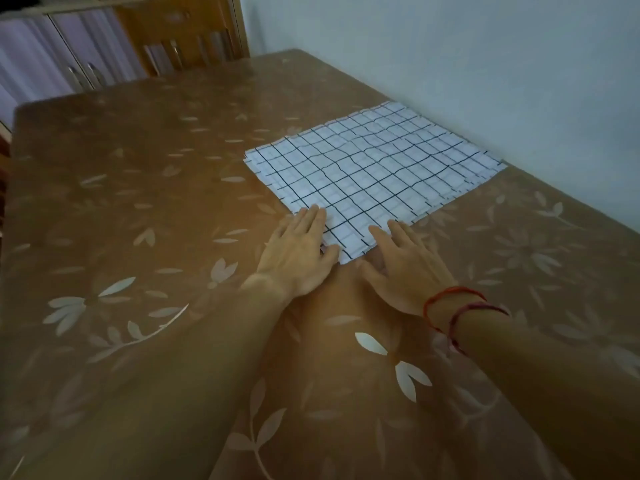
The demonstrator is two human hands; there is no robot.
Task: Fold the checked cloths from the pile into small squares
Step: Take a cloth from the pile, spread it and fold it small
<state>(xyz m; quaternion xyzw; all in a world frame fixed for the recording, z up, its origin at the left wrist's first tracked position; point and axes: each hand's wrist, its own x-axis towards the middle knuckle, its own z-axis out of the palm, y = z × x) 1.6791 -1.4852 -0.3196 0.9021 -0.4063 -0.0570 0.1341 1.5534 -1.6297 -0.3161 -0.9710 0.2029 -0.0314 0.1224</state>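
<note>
The bare left forearm [173,358] and right forearm [540,368] stretch forward, converging. The left grip [299,252] lies palm down, fingers straight and close together. The right grip [403,268] lies palm down too, fingers straight, thumb splayed toward the other.

Bare tabletop [138,202] is stretching left of and nearer than the cloth pile [374,168]; the wall [485,64] is closing off the pile's right side, just beside its corner.
</note>
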